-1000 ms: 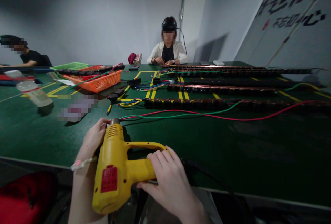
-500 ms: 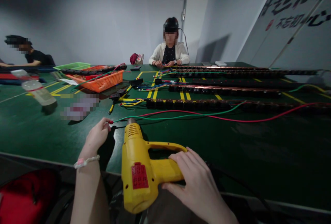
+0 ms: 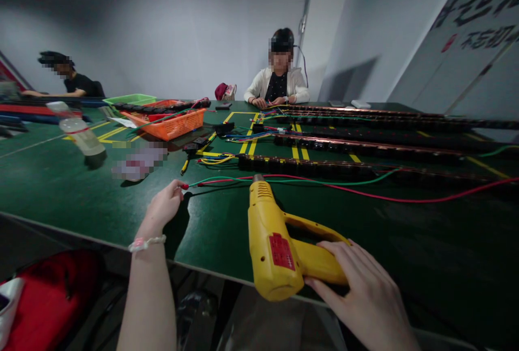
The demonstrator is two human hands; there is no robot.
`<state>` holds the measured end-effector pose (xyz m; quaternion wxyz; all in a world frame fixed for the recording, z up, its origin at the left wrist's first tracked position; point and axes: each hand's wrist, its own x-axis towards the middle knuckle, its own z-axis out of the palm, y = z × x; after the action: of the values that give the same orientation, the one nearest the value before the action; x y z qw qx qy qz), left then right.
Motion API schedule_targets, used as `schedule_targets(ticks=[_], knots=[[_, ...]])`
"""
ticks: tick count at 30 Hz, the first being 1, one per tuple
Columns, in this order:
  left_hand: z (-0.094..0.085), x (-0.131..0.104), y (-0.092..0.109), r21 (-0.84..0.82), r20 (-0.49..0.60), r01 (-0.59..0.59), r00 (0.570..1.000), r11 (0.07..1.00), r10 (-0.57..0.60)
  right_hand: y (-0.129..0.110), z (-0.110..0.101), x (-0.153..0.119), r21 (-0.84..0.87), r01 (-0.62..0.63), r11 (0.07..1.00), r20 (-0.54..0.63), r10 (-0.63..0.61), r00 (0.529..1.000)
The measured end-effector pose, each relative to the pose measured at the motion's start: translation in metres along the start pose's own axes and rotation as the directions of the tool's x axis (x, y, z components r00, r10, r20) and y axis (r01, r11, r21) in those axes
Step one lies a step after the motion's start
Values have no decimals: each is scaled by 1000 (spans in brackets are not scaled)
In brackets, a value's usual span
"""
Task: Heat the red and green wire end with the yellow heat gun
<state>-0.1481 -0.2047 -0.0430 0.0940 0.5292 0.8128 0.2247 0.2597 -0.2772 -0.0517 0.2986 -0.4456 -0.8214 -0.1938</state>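
My left hand (image 3: 165,206) pinches the red-tipped end of a green wire (image 3: 344,182) just above the table's near side. A red wire (image 3: 389,196) runs alongside it to the right, its dark end lying close to the green one. My right hand (image 3: 360,283) is wrapped round the handle of a yellow heat gun (image 3: 273,243), which has a red label on its body. The metal nozzle points away from me and overlaps the wires in view, well to the right of the pinched end. Whether it touches them I cannot tell.
Long black strips with copper edges (image 3: 365,145) lie across the green table (image 3: 219,237). An orange basket (image 3: 174,126), a bottle (image 3: 83,134) and a blurred-out packet (image 3: 140,161) are at left. One person (image 3: 278,83) sits opposite, another (image 3: 75,80) at far left.
The heat gun in my right hand has moved right, its nozzle away from the wire's red tip. My left hand keeps its pinch. The whole view has shifted slightly.
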Motion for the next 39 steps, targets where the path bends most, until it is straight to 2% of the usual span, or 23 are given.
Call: schedule_targets(ticks=[5,11,21,28,39], knots=[[1,1,-2,-7,-17,-12,1000,1000,12,9,-4,-6,-40,-28,999,-25,27,999],[2,2,-2,-2,-30,-3,1000,1000,3,8,-5,-5,-61,-26,998,-22,25,999],[1,2,0,18,-18,23,1000,1000,-23,-17,-5,-2,-95,-12,995,-20,10,1000],[3,4,-2,45,-28,15,1000,999,-14,-38,2,5,13,-28,1000,21,28,999],[3,2,-1,55,-10,7,1000,998,-6,-82,22,35,340,-92,936,96,62,993]])
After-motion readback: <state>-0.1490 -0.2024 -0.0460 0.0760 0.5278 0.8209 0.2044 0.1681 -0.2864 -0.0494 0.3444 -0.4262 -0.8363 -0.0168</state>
